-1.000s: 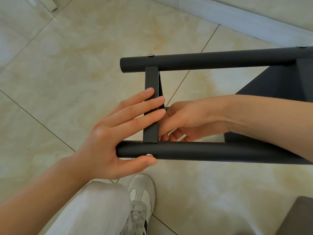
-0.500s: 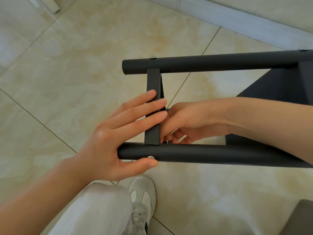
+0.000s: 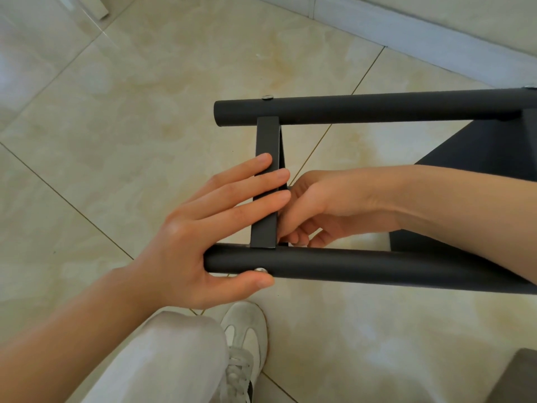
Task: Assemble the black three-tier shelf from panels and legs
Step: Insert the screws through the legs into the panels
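Hands meet at a black panel (image 3: 266, 141) fixed between the far leg (image 3: 377, 109) and near leg (image 3: 377, 266). The left hand (image 3: 186, 242) lays straight fingers flat across the panel, with its thumb beside a screw (image 3: 260, 269) on the near leg. The right hand (image 3: 313, 210) curls behind the panel, and its hold is hidden. A white shoe (image 3: 247, 330) rests on the tiled floor (image 3: 145, 112).
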Demonstrator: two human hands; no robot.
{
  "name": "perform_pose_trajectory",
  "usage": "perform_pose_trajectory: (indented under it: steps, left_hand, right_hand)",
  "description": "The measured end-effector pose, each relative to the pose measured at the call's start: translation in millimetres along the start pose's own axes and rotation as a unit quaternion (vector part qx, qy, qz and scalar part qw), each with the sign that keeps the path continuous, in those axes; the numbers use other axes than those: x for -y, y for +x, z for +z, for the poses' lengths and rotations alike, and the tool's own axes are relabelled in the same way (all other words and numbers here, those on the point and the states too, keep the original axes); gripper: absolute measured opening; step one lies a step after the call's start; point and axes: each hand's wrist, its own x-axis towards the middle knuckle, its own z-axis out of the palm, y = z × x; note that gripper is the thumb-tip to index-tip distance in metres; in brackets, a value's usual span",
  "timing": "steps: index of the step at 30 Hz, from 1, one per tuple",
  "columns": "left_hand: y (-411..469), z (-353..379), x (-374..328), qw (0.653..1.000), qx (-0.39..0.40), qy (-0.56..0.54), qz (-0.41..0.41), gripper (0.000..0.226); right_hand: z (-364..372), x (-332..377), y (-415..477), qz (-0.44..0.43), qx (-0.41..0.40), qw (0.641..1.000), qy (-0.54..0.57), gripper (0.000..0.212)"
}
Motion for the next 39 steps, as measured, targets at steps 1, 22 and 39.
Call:
perform_pose_trajectory:
  steps: [1, 22, 39]
  left_hand:
    - [-0.1, 0.1, -0.2, 1.0, 0.0, -0.001, 0.0, 0.061]
    - [0.6, -1.7, -1.3, 1.0, 0.008, -0.007, -0.001, 0.062]
    - [1.0, -1.0, -1.9, 1.0, 0.003, -0.016, -0.005, 0.061]
  right_hand:
    - [0.8, -1.1, 0.6, 0.001, -0.006, 1.0, -0.005, 0.015]
    - [7.5, -4.0, -1.5, 0.02, -0.017, 0.999, 0.046, 0.016]
    - [0.3, 1.0, -6.0, 0.043, 0.005, 0.999, 0.03, 0.013]
